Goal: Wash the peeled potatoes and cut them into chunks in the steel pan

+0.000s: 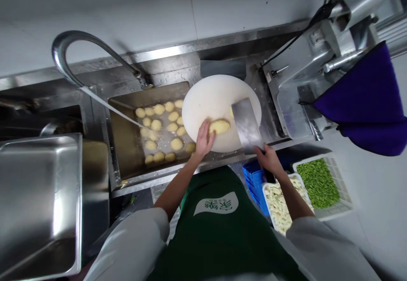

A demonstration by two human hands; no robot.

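A round white cutting board [203,98] lies across the right end of a sink. On it sits a peeled yellow potato [220,126], gripped at its left end by my left hand [204,140]. My right hand [269,161] is closed round the dark handle of a cleaver [246,122]. The broad blade lies tilted over the right part of the board, a short way from the potato. A small yellow piece [231,111] shows at the blade's left edge, partly hidden by it.
Several peeled potatoes [156,125] lie in the sink [125,155], where water runs from a curved faucet [92,39]. A steel pan [34,187] stands at left. Below right are a blue crate [254,183] and baskets of chopped greens [318,183] and pale slices [280,204]. A machine with purple cloth [365,102] is at right.
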